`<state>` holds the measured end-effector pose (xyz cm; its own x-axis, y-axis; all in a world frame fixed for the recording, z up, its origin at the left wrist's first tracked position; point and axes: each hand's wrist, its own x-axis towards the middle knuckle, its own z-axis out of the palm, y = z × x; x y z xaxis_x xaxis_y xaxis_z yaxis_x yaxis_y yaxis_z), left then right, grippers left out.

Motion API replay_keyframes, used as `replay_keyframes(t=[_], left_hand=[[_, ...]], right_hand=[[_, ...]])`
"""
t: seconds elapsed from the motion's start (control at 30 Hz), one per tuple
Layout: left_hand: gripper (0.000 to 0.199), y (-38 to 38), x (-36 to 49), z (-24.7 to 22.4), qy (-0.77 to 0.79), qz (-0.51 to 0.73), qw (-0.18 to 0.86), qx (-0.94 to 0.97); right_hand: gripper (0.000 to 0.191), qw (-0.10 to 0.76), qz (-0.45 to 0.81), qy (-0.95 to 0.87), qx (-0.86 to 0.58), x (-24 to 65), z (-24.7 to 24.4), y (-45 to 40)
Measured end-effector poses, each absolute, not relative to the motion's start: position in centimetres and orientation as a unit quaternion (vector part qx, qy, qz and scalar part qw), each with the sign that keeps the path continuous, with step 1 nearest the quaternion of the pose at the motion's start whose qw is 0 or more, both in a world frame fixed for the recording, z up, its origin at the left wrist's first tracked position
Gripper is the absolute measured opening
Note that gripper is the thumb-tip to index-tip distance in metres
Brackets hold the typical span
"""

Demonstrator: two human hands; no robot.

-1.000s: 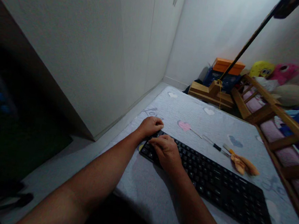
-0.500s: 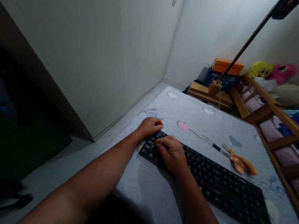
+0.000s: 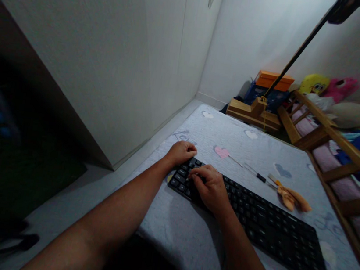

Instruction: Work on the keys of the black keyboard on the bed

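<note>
A black keyboard (image 3: 273,229) lies at a slant on the cloth-covered surface (image 3: 183,237). My left hand (image 3: 180,153) rests at the keyboard's far left corner, its fingers curled closed; what they hold, if anything, is hidden. Over the keys near the left end is my right hand (image 3: 208,185), with thumb and forefinger pinched together on something small and pale that I cannot make out. Beyond the keyboard lie a thin tool with a black handle (image 3: 261,177), a brush (image 3: 273,179) and an orange cloth piece (image 3: 287,198).
White cabinet doors (image 3: 150,60) stand on the left. To the right runs a wooden bed rail (image 3: 342,134) with bedding and plush toys behind it. A dark pole (image 3: 300,49) rises from a wooden base (image 3: 252,111) at the far edge, beside an orange box (image 3: 274,80).
My right hand has shifted slightly to the right over the keys. My left hand has stayed almost in place at the keyboard's corner.
</note>
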<state>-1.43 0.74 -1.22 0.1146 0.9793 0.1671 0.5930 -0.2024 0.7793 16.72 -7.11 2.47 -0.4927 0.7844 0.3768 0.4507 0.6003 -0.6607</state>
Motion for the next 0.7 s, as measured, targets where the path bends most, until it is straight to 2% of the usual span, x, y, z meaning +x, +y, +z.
replay_keyframes(t=[0.7], left_hand=[[0.024,0.54,-1.39,-0.87,0.570,0.349,0.280,0.690]], right_hand=[[0.017,0.342,0.250,-0.829,-0.366,16.60,2.60,-7.27]])
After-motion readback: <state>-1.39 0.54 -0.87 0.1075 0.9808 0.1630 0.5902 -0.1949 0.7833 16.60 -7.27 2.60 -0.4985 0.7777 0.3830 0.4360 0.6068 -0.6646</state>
